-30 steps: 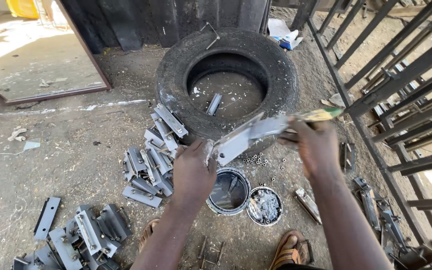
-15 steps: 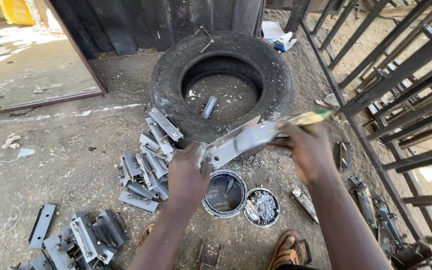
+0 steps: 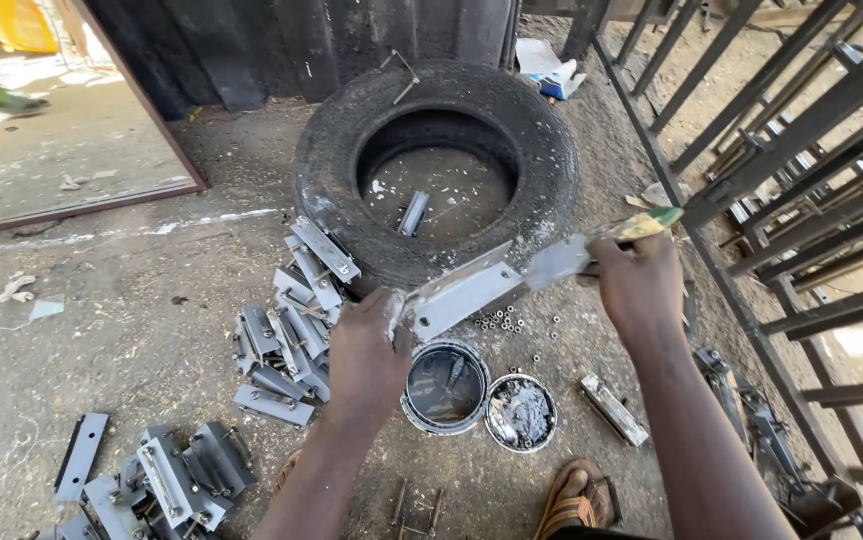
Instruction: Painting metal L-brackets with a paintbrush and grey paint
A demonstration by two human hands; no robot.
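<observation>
Loose grey metal brackets (image 3: 166, 480), heap at 7 o'clock; second heap of painted brackets (image 3: 291, 320) leaning against the tyre (image 3: 341, 170) at 12 o'clock. Left hand (image 3: 366, 355), centre, fingers clamped on the lower end of an angled metal bracket (image 3: 466, 290), held above the ground. Open paint tin (image 3: 444, 388) and its lid (image 3: 519, 412), directly below the bracket. Right hand (image 3: 641, 285), at 3 o'clock, closed round a paintbrush (image 3: 576, 255) whose bristles touch the bracket's upper end.
</observation>
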